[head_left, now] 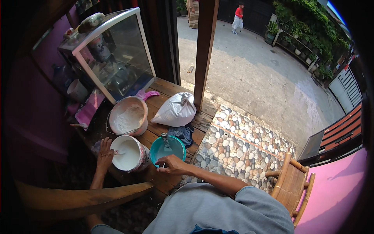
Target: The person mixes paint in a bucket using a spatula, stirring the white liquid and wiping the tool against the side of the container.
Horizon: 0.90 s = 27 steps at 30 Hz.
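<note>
A white bucket (145, 159) with a patterned outside holds a white liquid. At its left rim is my left hand (104, 153), its fingers stretched out, with a short pale utensil (119, 152) beside the thumb, dipping into the liquid. My right hand (171, 164) is over the near rim of a turquoise bucket (183, 150), fingers bent inward; something small and whitish shows at them, too small to name. Inside that bucket, a metal tool (166, 141) leans on the far rim above cloudy water. Behind, a wire-handled pinkish bucket (142, 114) contains white powder.
A tied white sack (176, 111) and a dark cloth (183, 134) lie on the wooden table (202, 119). A glass display case (120, 58) stands at the far left, a wooden post (204, 58) behind the sack. A curved wooden piece (82, 198) crosses my left forearm. A bamboo chair (290, 183) is at right.
</note>
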Motion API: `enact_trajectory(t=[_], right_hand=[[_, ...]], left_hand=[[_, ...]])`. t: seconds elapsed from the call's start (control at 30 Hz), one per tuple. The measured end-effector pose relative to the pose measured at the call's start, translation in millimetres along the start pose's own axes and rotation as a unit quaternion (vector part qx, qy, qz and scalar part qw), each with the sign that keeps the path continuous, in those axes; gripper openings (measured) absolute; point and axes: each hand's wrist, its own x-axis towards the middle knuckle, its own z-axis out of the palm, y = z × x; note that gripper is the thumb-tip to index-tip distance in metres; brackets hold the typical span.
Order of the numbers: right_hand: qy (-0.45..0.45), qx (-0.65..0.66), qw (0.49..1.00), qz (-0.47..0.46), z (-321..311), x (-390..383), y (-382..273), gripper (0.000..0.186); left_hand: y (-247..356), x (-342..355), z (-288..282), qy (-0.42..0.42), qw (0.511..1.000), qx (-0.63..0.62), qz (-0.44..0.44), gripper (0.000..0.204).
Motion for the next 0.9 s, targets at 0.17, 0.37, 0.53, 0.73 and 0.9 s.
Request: enact_trajectory(t=[0.17, 0.37, 0.53, 0.73, 0.9], right_hand=[[-0.048, 0.009, 0.998, -0.050, 8, 53, -25, 0.033], [-0.018, -0.115, 0.991, -0.072, -3, 150, -14, 0.042], [-0.061, -0.147, 0.976, -0.146, 42, 225, -29, 0.046], [-0.089, -0.169, 0.965, -0.182, 90, 232, -33, 0.035], [-0.027, -0.097, 0.928, -0.358, 108, 268, 4, 0.029]], left_hand=[[-3, -20, -37, 0.024, 1.000, 0.001, 0.007, 0.016], [16, 31, -50, -0.014, 0.999, 0.011, 0.052, 0.012], [24, 16, -96, -0.056, 0.998, -0.039, -0.007, 0.009], [16, -11, -91, -0.059, 0.991, -0.089, -0.078, 0.011], [24, -13, -108, -0.004, 0.984, -0.119, -0.130, 0.024]])
